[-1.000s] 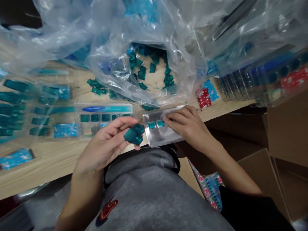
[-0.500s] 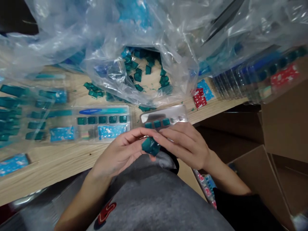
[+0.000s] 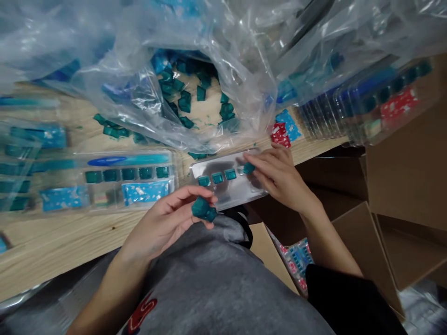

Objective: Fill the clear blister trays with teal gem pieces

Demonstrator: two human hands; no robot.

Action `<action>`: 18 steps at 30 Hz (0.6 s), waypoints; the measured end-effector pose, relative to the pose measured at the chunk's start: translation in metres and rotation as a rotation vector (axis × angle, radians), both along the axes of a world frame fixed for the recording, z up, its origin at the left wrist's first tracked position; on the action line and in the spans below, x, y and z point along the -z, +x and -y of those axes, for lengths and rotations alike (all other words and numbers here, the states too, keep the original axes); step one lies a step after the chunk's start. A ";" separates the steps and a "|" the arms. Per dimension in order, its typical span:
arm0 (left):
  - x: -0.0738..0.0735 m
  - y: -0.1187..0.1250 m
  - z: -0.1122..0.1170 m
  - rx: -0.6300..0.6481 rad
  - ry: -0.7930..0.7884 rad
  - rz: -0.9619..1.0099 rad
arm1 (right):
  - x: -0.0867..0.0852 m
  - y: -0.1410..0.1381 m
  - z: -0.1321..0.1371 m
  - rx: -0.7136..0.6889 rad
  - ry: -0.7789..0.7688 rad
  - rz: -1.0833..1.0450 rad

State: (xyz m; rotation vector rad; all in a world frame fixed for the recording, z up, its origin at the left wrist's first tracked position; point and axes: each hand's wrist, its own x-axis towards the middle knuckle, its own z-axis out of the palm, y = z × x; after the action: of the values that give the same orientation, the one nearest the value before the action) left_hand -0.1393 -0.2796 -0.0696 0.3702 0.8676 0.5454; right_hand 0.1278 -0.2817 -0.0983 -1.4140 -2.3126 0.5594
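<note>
My left hand is closed around a small bunch of teal translucent blocks, held just in front of my body. Between the fingertips of my right hand is a single teal block, at the row of small wells in a clear plastic tray. Three teal blocks sit in that row to the left of my right fingers. To the left lies a filled tray, holding a blue pen-like piece, a row of teal blocks and a blue patterned packet.
A large clear plastic bag opens over loose teal blocks at the back. Red and blue packets lie near stacked filled trays on the right. Open cardboard boxes stand beyond the table edge.
My right hand has left the bunch in my left hand and moved up and right to the tray with one block. The view has shifted slightly.
</note>
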 end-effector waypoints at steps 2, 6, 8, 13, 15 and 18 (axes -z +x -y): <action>0.000 0.001 0.000 -0.004 0.002 0.002 | -0.002 -0.002 0.002 -0.007 0.018 0.025; 0.002 0.004 -0.001 0.000 -0.001 -0.005 | 0.002 -0.007 0.007 0.009 0.097 0.139; 0.002 0.004 -0.002 -0.007 0.001 -0.011 | 0.004 -0.008 0.007 0.004 0.127 0.170; 0.004 0.001 -0.002 -0.014 0.028 -0.029 | 0.001 -0.007 0.006 -0.006 0.169 0.153; 0.004 0.002 -0.001 -0.019 0.033 -0.028 | 0.001 -0.008 0.006 0.029 0.185 0.188; 0.004 0.003 0.000 -0.016 0.014 -0.053 | 0.002 -0.012 0.007 0.070 0.219 0.273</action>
State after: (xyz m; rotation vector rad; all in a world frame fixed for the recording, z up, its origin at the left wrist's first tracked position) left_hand -0.1361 -0.2793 -0.0738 0.3923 0.9189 0.5590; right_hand 0.1163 -0.2889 -0.1001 -1.5358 -2.4282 0.0912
